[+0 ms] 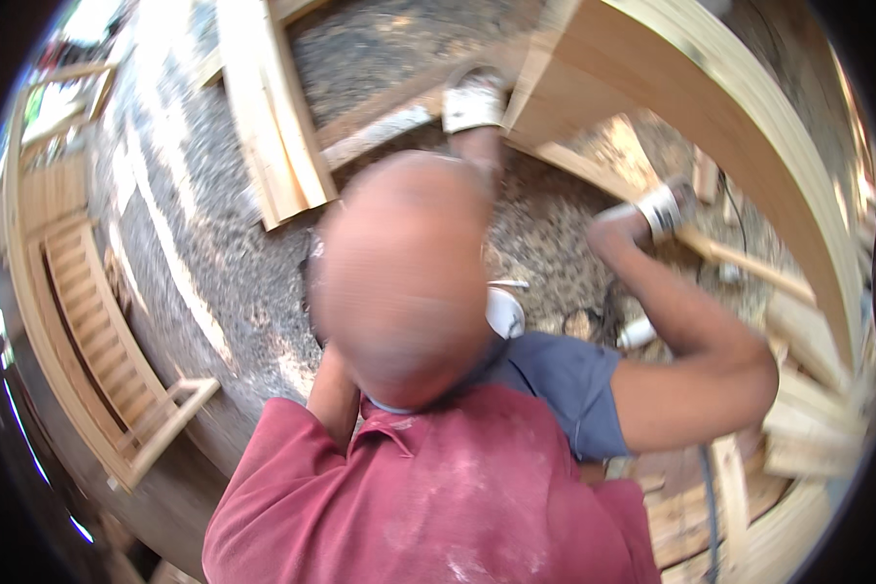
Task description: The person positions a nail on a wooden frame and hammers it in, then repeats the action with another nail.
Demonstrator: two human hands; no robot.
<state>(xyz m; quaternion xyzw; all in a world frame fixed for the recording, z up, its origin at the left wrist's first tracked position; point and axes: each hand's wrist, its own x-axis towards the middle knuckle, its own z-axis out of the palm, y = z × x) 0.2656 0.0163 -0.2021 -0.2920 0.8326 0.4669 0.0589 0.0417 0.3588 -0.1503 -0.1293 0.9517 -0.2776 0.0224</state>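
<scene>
Neither of my hands can be made out. From a maroon sleeve [277, 448] my left forearm [333, 394] reaches up and passes behind a large, blurred rounded form [399, 282] of bare skin, which looks like a bent knee. This form covers my left hand and whatever it may hold; a dark edge shows at its left side. My right hand is not in the picture. A bare bent leg [696, 394] in dark blue shorts [560, 384] extends at the right, its foot in a white-strapped sandal [662, 209]. Another white sandal [472, 105] is farther ahead.
Long pale planks [273, 117] lie at the upper left. A wide board [749, 146], bent by the lens, crosses the upper right. A slatted wooden frame [102, 321] stands at the left. A white bottle-like object [638, 333] and wood pieces [808, 428] lie at the right.
</scene>
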